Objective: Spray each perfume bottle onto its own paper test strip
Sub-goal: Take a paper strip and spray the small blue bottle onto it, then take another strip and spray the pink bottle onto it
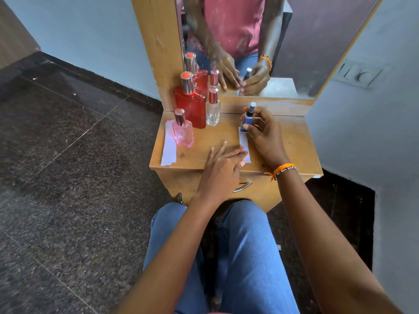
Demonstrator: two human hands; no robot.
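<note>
My right hand (264, 134) grips a small blue perfume bottle (247, 120) with a silver cap, held upright over the far end of a white paper strip (243, 141). My left hand (223, 165) lies flat with straight fingers pressing the near end of that strip onto the wooden table (294, 141). At the table's left stand a pink bottle (183, 130), a tall red bottle (191, 103) and a clear bottle (213, 108), all capped. More white strips (169, 147) lie beside and under the pink bottle.
A mirror (283, 41) rises behind the table and reflects the bottles and my hands. A wall with a switch plate (360, 74) is close on the right. A drawer handle (243, 186) sits under the table edge, above my knees. Dark stone floor lies to the left.
</note>
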